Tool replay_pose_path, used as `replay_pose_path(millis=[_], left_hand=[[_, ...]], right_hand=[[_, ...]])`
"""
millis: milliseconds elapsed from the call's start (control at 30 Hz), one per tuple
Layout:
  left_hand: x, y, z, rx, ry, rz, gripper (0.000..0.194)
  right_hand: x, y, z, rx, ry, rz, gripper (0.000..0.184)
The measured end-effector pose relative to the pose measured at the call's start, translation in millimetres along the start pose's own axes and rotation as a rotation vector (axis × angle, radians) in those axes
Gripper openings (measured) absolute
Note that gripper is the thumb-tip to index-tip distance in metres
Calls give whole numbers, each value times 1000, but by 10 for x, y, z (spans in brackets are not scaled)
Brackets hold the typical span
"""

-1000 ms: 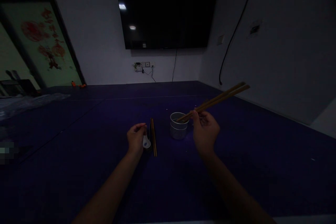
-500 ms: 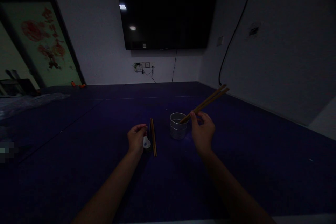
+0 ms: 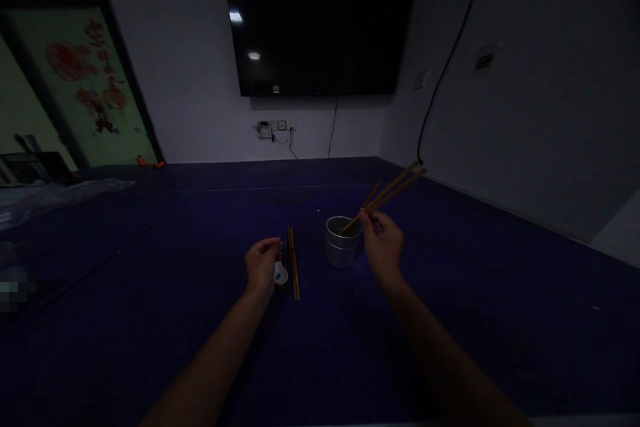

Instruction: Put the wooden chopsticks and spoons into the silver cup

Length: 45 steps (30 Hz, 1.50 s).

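In the head view my right hand [image 3: 384, 245] is closed around wooden chopsticks [image 3: 397, 188], which slant up to the right. Their lower ends sit inside the mouth of a grey metal cup [image 3: 341, 252], standing upright beside that hand. One chopstick end points more steeply than the others. My left hand [image 3: 263, 263] pinches the handle of a white soup spoon [image 3: 281, 273] with a blue mark in its bowl. Two chopsticks [image 3: 293, 263] lie side by side on the purple surface, just right of the spoon. Something dark beneath the spoon is too dim to make out.
The purple tabletop [image 3: 320, 360] runs back to the wall. Crumpled clear plastic [image 3: 70, 197] lies at the left, with small orange objects [image 3: 150, 162] at the far left edge. A dark television [image 3: 320, 30] hangs above wall sockets [image 3: 277, 125]; a black cable [image 3: 443, 77] hangs at the right.
My right hand has moved a little left and down with the chopsticks, whose upper ends have swung left and spread apart. The left hand and spoon stay nearly in place.
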<state>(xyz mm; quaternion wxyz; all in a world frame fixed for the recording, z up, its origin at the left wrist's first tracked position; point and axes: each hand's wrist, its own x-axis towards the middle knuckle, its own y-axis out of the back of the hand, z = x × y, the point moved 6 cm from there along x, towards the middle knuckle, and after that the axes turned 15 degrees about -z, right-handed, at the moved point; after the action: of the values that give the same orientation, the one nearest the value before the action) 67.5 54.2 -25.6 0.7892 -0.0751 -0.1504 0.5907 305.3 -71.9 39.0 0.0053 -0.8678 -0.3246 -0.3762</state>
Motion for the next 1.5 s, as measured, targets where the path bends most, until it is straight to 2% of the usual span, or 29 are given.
replay_pose_path(millis=[200, 500, 667, 933, 1267, 1367, 1500], left_hand=[[11, 7, -10, 18, -2, -4, 19], [5, 5, -13, 34, -5, -9, 19], [7, 3, -20, 33, 4, -7, 18], [16, 2, -33, 40, 8, -31, 22], [-3, -5, -28, 34, 35, -12, 19], [-13, -11, -27, 32, 46, -18, 19], [-14, -10, -26, 39, 33, -28, 20]], right_hand=[[-18, 59, -71, -176, 37, 73, 34], [-34, -28, 34, -313, -11, -54, 26], [-60, -34, 31, -433, -55, -40, 21], [-67, -29, 59, -437, -96, -8, 18], [32, -150, 160, -386, -156, -223, 15], [28, -151, 142, -381, -194, -240, 15], [26, -153, 82, -403, -170, -241, 14]])
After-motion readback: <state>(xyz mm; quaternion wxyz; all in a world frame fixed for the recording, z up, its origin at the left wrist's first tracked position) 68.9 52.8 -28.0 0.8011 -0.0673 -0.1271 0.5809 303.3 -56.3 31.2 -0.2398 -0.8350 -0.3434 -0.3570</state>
